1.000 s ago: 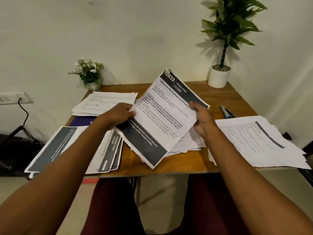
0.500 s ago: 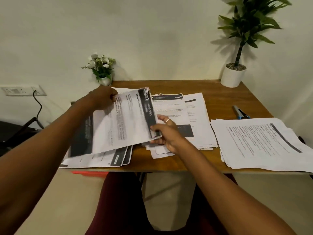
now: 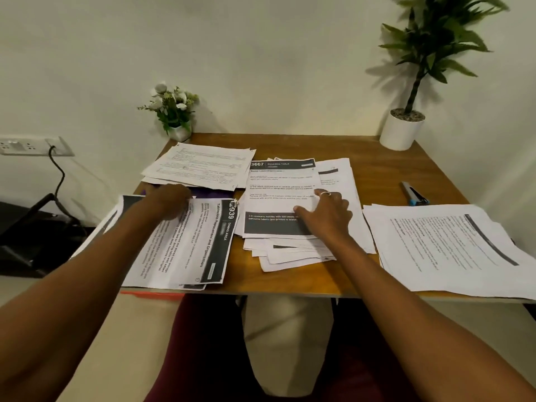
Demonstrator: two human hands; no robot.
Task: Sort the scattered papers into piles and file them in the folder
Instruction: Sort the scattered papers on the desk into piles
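With your left hand [image 3: 168, 202] resting on the 2939 sheet [image 3: 200, 245] atop the left pile [image 3: 129, 202], grip unclear, and your right hand [image 3: 326, 217] pressing the middle pile [image 3: 278, 192] flat-fingered, you should be squaring edges before releasing.

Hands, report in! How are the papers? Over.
Left hand on 2939 sheet, left pile. Right hand open on 3667 sheet, middle pile. Marker off right, clear.

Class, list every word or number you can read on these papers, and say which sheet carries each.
"3667": header of the middle sheet.
"adhesive labels (pre-printed or blank)": its dark box.
"2939", first digit crumpled: left sheet, dark band.
"DINING AREA": same band.
"Tablecloth Replacement and Organization": left sheet's title.
Body text, the right pile and the far pile: too blurred to read.
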